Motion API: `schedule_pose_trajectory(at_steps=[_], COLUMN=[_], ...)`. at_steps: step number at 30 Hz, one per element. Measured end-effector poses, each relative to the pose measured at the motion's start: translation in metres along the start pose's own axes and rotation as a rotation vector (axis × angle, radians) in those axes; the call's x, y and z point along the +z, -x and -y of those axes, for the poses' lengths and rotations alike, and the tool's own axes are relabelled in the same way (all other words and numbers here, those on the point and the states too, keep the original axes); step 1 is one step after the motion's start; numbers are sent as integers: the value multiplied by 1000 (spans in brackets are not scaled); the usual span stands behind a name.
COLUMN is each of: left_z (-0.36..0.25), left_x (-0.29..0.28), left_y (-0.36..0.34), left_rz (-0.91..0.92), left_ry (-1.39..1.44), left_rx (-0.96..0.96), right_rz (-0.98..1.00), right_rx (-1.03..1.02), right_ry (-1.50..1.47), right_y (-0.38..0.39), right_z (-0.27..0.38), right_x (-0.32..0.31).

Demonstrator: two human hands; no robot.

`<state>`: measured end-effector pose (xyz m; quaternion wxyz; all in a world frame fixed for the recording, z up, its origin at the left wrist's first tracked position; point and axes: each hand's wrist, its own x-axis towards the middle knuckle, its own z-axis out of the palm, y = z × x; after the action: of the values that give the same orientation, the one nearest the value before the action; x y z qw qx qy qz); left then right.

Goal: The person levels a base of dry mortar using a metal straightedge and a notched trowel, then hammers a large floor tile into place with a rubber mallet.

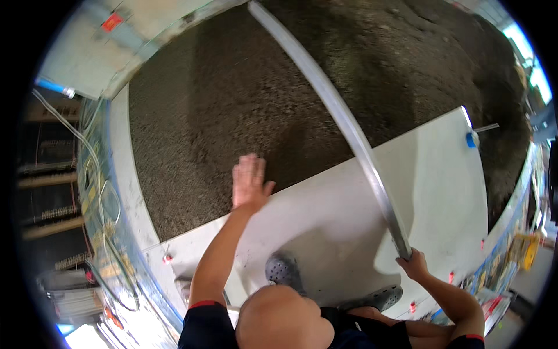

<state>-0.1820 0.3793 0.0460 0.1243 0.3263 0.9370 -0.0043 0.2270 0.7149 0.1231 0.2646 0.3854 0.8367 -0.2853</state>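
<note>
My right hand (414, 265) is wrapped round the near end of a long silver metal straightedge (334, 104). The bar runs from there over the pale tiles and across the dark mortar bed (232, 99) to the far wall. My left hand (250, 181) holds nothing. Its fingers are stretched forward over the mortar, just past the edge of a large pale tile (290, 224); whether the palm touches the mortar I cannot tell. The mortar looks smoother left of the bar and rougher and darker to its right.
My grey clogs (283, 270) stand on the tiles. A blue-capped tool (472, 139) sits at the right tile's far corner. Small red tile clips (451, 277) mark the joints. Loose cables (104, 192) and stacked boxes (52, 174) lie at the left. A yellow object (526, 251) lies at the right.
</note>
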Motion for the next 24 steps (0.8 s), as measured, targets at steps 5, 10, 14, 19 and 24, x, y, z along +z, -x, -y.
schedule_pose_trajectory(at_steps=[5,10,14,19,24], left_z=[8,-70,-111,-126,-74], left_x=[22,28,46,35,30], left_y=[-15,20,72,66,66], left_rz=[-517,-110,315,360,78], left_ry=[80,364,372,385,412], left_rx=[76,342,695,809,619], right_rz=[-79,-151,-100,-58,-19], right_rx=[-20,4,162,160,191], right_ry=[-72,-93,-200,-217,-128], right_y=[-12,-10,-17,-31,-42], right_z=[19,8,15,-19,-15], right_x=[-1,1,-5,-26,-60])
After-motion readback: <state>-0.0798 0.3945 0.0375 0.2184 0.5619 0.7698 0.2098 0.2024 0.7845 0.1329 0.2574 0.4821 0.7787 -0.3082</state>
